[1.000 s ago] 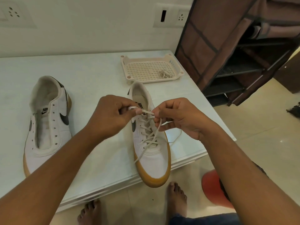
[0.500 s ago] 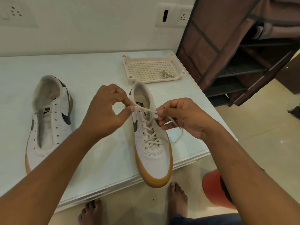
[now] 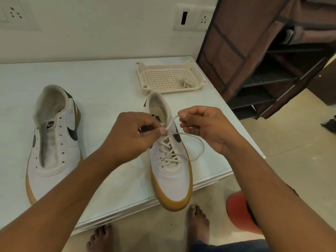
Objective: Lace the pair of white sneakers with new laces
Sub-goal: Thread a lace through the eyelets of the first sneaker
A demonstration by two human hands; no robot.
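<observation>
Fingertips (image 3: 162, 131) of the left hand (image 3: 131, 137) pinch the lace (image 3: 199, 142) at the laced sneaker (image 3: 172, 180)'s tongue, lower than half a second ago. The right hand (image 3: 205, 128) has lifted its pinched end higher, and the slack loop is wider. Both hands hover knuckles-up. The toe overhangs the table (image 3: 109, 84)'s near edge, and the unlaced sneaker (image 3: 54, 160) lies to the left.

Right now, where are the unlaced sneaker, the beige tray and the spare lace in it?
unlaced sneaker (image 3: 52, 145), head view, on its tongue.
beige tray (image 3: 158, 78), head view, on its bare mesh floor.
spare lace (image 3: 185, 83), head view, on the middle of the bundle.
</observation>
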